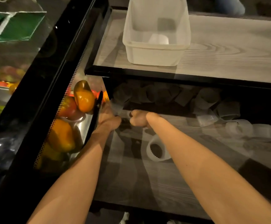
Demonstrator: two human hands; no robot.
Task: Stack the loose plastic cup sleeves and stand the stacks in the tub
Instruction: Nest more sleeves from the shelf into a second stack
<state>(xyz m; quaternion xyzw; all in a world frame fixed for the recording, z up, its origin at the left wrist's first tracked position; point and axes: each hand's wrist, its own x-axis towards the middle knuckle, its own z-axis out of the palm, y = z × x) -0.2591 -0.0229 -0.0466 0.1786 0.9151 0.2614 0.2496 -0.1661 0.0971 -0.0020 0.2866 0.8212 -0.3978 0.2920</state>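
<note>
On the lower shelf (163, 183) of the case, at its back left corner, both hands are close together. Left hand (109, 118): fingers curled about a clear sleeve (116, 107), which is blurred. Right hand (138, 118): clenched, just beside the left; whether it holds anything cannot be told. Loose sleeves lie scattered: a tipped sleeve (157, 149) near the right forearm, a sleeve cluster (238, 129) further right, and rear sleeves (163, 94) in shadow along the back. The tub (154, 57) stands on the upper shelf (228, 50), well apart from the hands, with one pale item (159, 38) inside.

Risks noted. Thin sleeves may buckle or jam crookedly if pressed together off-axis. The upper shelf's front edge overhangs the work area, so a stack lifted out carelessly could strike it and spill. A short or leaning stack may topple in the nearly empty tub. Dim light obscures the rear sleeves, and some may be missed.
</note>
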